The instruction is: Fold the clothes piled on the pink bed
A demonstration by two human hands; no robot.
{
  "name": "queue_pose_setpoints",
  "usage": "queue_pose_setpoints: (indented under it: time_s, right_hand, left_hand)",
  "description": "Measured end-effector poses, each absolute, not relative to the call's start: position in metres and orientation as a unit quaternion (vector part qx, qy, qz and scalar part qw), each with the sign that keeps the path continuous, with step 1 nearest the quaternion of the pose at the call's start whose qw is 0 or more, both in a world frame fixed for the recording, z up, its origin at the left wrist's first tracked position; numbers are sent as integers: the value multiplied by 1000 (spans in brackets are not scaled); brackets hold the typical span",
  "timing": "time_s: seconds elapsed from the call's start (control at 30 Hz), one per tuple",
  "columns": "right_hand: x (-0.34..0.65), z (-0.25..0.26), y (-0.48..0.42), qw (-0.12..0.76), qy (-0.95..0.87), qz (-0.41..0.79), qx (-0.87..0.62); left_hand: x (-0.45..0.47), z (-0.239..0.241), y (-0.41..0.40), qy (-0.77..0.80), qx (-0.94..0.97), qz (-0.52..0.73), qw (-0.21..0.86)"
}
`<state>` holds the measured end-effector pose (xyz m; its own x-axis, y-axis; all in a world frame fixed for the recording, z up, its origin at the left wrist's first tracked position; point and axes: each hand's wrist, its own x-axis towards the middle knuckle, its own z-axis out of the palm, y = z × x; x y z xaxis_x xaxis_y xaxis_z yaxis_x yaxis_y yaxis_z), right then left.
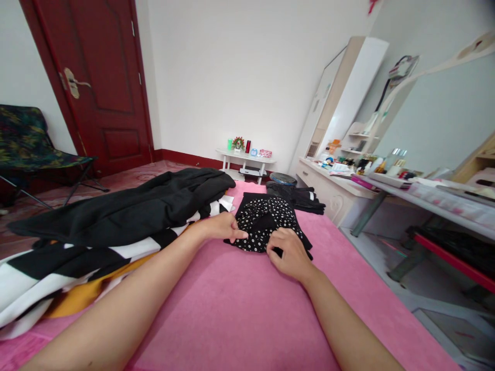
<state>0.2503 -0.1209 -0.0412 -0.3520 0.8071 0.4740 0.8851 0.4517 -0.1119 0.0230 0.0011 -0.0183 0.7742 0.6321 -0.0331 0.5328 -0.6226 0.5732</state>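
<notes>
Gripping the near edge of one dotted black garment, the right hand has its thumb and fingertips closed. The left hand, second of two, lies at the garment's left near edge, fingers curled, thumb over the cloth; whether fabric is pinched cannot be told. Both palms are hidden. Under the garment: one pink bed cover. Left of it: one heap, comprising one black garment on top, black-and-white cloth and mustard cloth; overlapping lower layers cannot be counted. Just beyond it, to the right: dark clothes, number of pieces unclear, and one round object, hard to identify. Well beyond it: one white stand, five objects on top. Far left of it: one red door and one folding chair, both cut off by the frame. Right of it: one dressing table, bottles too crowded to count, and one mirror, cut off.
</notes>
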Motion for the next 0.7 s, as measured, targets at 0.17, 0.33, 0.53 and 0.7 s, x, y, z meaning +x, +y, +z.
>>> queue_pose_setpoints:
  time_s: [0.17,0.33,0.53,0.7]
  right_hand:
    - [258,-46,-121,272,-716,-69,-639]
    - [264,-44,-118,341,-651,-117,-668]
    - [294,-58,-104,320,-518,-139,-781]
    - [319,-68,-99,280,-461,30,-842]
  left_hand:
    - [24,-41,19,474,838,190,192]
    - [27,-55,28,485,803,222,267]
    - [35,-57,22,518,774,267,248]
    - [43,-56,22,570,752,243,224]
